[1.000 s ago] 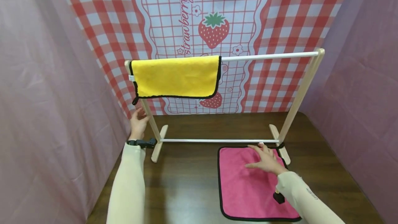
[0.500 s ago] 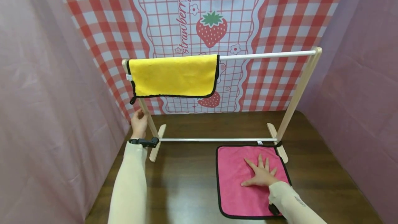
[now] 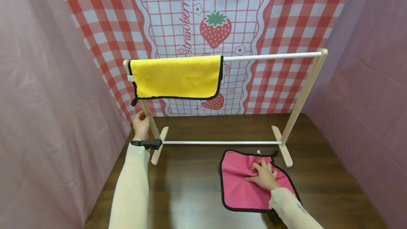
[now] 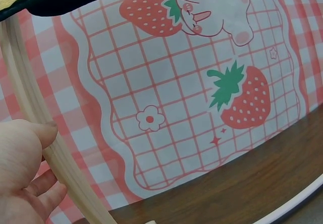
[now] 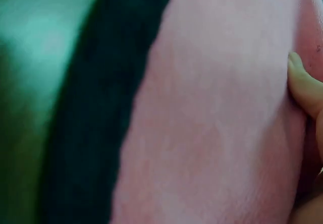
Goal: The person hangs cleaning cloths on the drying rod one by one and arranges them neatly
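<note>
A pink towel [image 3: 235, 190] with black edging lies on the table in front of a small drying rack. My right hand [image 3: 264, 176] pinches its middle with bent fingers, and the cloth puckers around them. The right wrist view shows the thumb [image 5: 305, 85] against a fold of the pink cloth. My left hand [image 3: 141, 126] grips the rack's left wooden post [image 3: 150, 118]; in the left wrist view the thumb lies across the post [image 4: 65, 168] with fingers behind it. A yellow towel [image 3: 176, 77] with black edging hangs folded over the left half of the top bar [image 3: 271, 56].
The rack's right post [image 3: 299, 109] and its foot stand behind the pink towel. A white lower bar [image 3: 219, 142] runs close above the brown table [image 3: 190, 183]. A strawberry-print cloth [image 3: 216, 29] hangs behind, with pink curtains [image 3: 365, 98] at both sides.
My right hand has come down onto the pink towel, spread flat, then drawn its fingers in, bunching the cloth and pulling its far edge nearer. The left hand has closed on the post.
</note>
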Demonstrator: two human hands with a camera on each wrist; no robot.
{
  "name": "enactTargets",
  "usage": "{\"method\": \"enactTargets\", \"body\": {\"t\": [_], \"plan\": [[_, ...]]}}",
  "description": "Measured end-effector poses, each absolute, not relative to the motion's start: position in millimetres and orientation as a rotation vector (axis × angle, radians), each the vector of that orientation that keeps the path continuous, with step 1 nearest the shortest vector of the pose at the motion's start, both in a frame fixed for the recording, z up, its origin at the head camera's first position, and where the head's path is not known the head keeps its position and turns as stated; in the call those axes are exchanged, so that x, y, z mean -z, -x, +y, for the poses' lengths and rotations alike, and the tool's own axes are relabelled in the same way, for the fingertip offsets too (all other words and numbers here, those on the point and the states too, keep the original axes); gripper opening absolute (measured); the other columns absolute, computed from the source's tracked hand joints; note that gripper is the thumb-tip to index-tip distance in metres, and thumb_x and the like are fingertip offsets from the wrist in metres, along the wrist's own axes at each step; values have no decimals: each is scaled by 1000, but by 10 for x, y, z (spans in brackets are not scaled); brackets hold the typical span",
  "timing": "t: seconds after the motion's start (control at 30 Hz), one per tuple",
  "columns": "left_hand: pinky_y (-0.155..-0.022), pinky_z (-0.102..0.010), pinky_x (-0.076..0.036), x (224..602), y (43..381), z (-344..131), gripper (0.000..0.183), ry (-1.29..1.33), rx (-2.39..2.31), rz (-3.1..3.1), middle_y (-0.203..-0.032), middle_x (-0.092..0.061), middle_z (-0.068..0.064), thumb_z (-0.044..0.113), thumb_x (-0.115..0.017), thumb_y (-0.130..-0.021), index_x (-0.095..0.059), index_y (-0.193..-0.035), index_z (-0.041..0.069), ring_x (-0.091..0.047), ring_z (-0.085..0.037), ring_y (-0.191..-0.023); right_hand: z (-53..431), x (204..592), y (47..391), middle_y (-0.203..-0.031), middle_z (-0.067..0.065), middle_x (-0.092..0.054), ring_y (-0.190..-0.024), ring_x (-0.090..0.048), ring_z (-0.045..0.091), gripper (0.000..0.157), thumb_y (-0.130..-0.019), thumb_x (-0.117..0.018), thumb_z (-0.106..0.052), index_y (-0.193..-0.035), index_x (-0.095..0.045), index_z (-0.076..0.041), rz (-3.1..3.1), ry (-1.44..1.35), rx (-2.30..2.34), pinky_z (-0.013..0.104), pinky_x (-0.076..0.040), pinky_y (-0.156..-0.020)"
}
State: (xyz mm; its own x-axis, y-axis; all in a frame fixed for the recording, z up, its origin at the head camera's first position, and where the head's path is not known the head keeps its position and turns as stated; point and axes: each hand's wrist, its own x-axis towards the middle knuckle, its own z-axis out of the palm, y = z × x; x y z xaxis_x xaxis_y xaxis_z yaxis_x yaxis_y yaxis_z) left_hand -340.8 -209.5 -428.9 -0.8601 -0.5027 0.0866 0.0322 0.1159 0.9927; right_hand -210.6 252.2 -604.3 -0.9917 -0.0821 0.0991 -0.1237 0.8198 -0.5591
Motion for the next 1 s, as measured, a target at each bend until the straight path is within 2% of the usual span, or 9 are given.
{"method": "enactTargets", "body": {"t": [0.1, 0.17, 0.27, 0.33, 0.43, 0.63, 0.8, 1.0], "plan": [[-101, -46, -44, 4291, 3409, -2096, 41, -468, 1790, -2011, -131, -53, -28, 8, -56, -99, -53, -137, -6, -52, -40, -118, 2485, 6021, 2129, -103, 7, -50, -96, -45, 36, 47, -68, -87, -46, -67, -49, -20, -2955, -123, -920, 60, -29, -75], [-101, -46, -45, 4290, 3412, -2100, 41, -477, 1791, -2018, -132, -53, -27, 9, -56, -99, -53, -138, -5, -53, -40, -118, 2464, 6006, 2145, -97, 5, -48, -93, -46, 33, 47, -70, -86, -41, -63, -47, -18, -2978, -113, -937, 58, -29, -75], [-101, -45, -45, 4285, 3421, -2106, 40, -489, 1799, -2017, -132, -53, -27, 10, -56, -100, -53, -137, -5, -53, -39, -118, 2435, 5987, 2174, -92, 4, -50, -90, -52, 31, 27, -73, -81, -26, -66, -58, -14, -2973, -139, -974, 59, -31, -76], [-101, -45, -45, 4273, 3423, -2103, 39, -494, 1804, -2012, -132, -54, -26, 10, -55, -100, -54, -137, -5, -53, -38, -118, 2422, 5984, 2190, -90, 6, -54, -87, -57, 31, 12, -71, -76, -17, -72, -65, -11, -2944, -177, -996, 61, -33, -77], [-100, -45, -45, 4259, 3423, -2099, 38, -502, 1798, -2009, -131, -55, -26, 11, -55, -101, -55, -135, -5, -54, -38, -117, 2409, 6001, 2202, -88, 6, -56, -83, -59, 30, 5, -70, -71, -9, -72, -66, -9, -2911, -220, -1025, 59, -35, -77], [-100, -44, -46, 4264, 3421, -2092, 36, -514, 1782, -1998, -130, -56, -25, 12, -56, -101, -57, -133, -5, -55, -37, -115, 2404, 6062, 2190, -81, 1, -53, -75, -55, 21, 33, -72, -70, -4, -58, -42, -14, -2872, -260, -1056, 46, -33, -73], [-101, -45, -45, 4275, 3418, -2092, 37, -501, 1778, -2026, -132, -54, -26, 13, -54, -102, -55, -135, -5, -53, -38, -119, 2412, 6082, 2182, -83, 1, -56, -74, -56, 21, 37, -73, -71, -3, -57, -40, -15, -2828, -280, -1068, 43, -34, -72], [-101, -46, -44, 4289, 3418, -2081, 38, -488, 1779, -2015, -133, -53, -26, 13, -55, -102, -54, -135, -5, -52, -38, -119, 2430, 6033, 2179, -75, -3, -44, -66, -42, 14, 46, -71, -72, 1, -57, -32, -18, -2732, -288, -1106, 33, -31, -66]]}}
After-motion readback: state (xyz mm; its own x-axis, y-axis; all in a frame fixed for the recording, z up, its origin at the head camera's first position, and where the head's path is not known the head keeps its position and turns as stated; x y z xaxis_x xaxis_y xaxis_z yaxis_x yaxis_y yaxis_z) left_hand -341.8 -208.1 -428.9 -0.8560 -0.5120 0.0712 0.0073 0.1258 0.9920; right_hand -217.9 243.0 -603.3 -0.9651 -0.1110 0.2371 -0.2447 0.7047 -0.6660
